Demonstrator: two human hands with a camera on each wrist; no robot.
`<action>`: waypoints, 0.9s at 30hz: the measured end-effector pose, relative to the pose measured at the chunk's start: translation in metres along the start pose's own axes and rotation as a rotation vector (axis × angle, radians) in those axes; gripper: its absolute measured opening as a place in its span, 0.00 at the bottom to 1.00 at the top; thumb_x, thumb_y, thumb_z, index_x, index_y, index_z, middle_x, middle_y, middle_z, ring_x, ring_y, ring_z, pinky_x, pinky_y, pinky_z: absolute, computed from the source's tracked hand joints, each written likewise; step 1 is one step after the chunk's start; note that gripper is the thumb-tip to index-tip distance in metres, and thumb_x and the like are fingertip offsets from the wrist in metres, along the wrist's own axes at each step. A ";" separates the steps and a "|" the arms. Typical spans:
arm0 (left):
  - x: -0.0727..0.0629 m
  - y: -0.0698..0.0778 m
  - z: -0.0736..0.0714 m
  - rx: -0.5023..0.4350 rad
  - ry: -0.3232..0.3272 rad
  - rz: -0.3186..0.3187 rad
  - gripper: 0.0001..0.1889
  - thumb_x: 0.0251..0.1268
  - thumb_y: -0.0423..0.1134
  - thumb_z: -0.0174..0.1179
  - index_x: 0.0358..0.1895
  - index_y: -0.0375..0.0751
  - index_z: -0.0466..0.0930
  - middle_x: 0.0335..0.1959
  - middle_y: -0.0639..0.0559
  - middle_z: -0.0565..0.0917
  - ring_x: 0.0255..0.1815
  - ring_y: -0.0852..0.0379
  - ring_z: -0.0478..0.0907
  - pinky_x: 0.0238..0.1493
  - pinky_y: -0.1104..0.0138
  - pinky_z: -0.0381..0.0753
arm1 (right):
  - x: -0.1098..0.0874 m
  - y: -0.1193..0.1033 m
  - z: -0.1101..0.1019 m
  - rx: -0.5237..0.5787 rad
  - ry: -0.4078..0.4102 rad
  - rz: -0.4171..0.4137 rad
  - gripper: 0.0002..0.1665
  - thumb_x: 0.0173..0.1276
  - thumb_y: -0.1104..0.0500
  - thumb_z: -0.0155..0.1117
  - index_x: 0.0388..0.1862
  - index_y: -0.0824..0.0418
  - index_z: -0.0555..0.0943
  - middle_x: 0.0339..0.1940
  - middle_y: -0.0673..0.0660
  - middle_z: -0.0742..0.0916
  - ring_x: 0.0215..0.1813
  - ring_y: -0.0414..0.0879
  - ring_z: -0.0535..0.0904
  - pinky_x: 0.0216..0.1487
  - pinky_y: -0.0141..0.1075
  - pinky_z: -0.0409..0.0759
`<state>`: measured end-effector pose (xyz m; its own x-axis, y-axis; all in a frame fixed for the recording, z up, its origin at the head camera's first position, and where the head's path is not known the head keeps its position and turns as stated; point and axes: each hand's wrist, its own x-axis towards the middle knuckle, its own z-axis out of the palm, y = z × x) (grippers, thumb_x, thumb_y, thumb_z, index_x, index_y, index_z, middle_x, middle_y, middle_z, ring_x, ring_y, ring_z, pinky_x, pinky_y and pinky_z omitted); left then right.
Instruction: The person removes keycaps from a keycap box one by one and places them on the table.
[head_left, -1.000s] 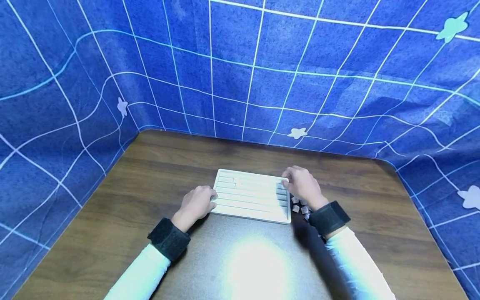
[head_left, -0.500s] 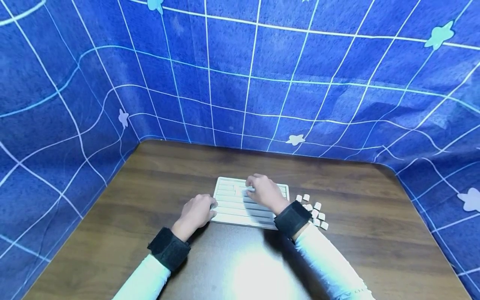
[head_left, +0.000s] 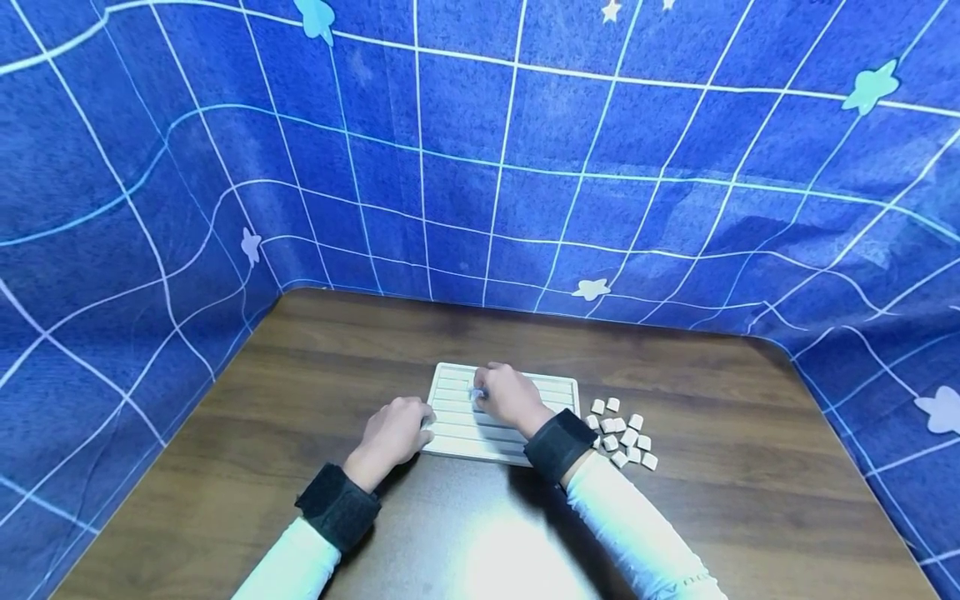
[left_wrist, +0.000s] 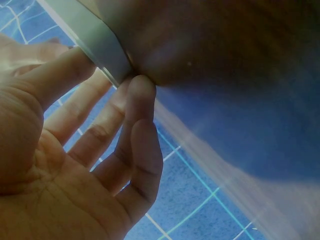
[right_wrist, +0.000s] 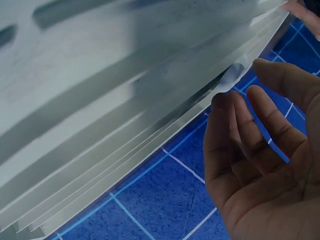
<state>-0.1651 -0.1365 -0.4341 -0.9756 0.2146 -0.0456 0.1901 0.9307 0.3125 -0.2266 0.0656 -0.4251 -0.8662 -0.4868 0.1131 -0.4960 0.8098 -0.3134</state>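
Note:
A white tray with long parallel ridged rows lies on the table. At its left side my left hand grips the edge, with the thumb on the tray's side wall and a fingertip right at the corner. Over the back rows, left of the middle, my right hand pinches a small white block between thumb and fingers. That block sits close at the tray's ridges in the right wrist view. The right hand and wrist hide part of the rows.
Several small white blocks, shaped like keycaps, lie scattered on the wooden table off the tray's right end. A blue cloth with grid lines and stars hangs behind and beside the table.
My right hand has moved left from the tray's right end to the back rows, its fingers now closer together. The left hand keeps its place. The head view has tilted up slightly.

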 end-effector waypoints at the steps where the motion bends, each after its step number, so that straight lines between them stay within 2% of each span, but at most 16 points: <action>1: 0.000 0.000 0.000 -0.002 0.002 0.003 0.09 0.62 0.37 0.73 0.45 0.43 0.89 0.43 0.47 0.87 0.44 0.42 0.86 0.39 0.51 0.85 | 0.000 0.000 0.001 -0.007 0.000 -0.002 0.08 0.61 0.62 0.76 0.38 0.59 0.86 0.48 0.60 0.89 0.41 0.54 0.88 0.33 0.46 0.86; 7: -0.002 0.001 0.001 -0.009 0.013 0.008 0.09 0.61 0.37 0.74 0.44 0.43 0.89 0.42 0.48 0.87 0.44 0.42 0.86 0.39 0.50 0.85 | -0.001 -0.001 0.005 -0.022 -0.002 -0.045 0.07 0.61 0.66 0.76 0.37 0.60 0.87 0.39 0.57 0.88 0.38 0.51 0.88 0.35 0.42 0.87; 17: 0.000 0.000 0.003 -0.017 0.021 0.017 0.09 0.61 0.37 0.74 0.44 0.44 0.89 0.41 0.49 0.87 0.42 0.43 0.86 0.37 0.51 0.85 | 0.001 0.001 0.008 -0.019 -0.023 -0.053 0.08 0.60 0.70 0.75 0.37 0.62 0.87 0.39 0.59 0.88 0.42 0.53 0.89 0.42 0.41 0.88; 27: 0.000 -0.002 0.003 -0.014 0.025 0.023 0.09 0.61 0.37 0.74 0.44 0.43 0.89 0.42 0.48 0.87 0.43 0.43 0.86 0.39 0.51 0.85 | 0.003 0.000 0.009 -0.003 0.002 -0.045 0.07 0.61 0.71 0.74 0.36 0.63 0.86 0.38 0.58 0.89 0.40 0.53 0.88 0.40 0.43 0.87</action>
<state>-0.1655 -0.1370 -0.4374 -0.9734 0.2285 -0.0147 0.2113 0.9214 0.3262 -0.2285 0.0609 -0.4333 -0.8432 -0.5220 0.1289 -0.5346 0.7883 -0.3047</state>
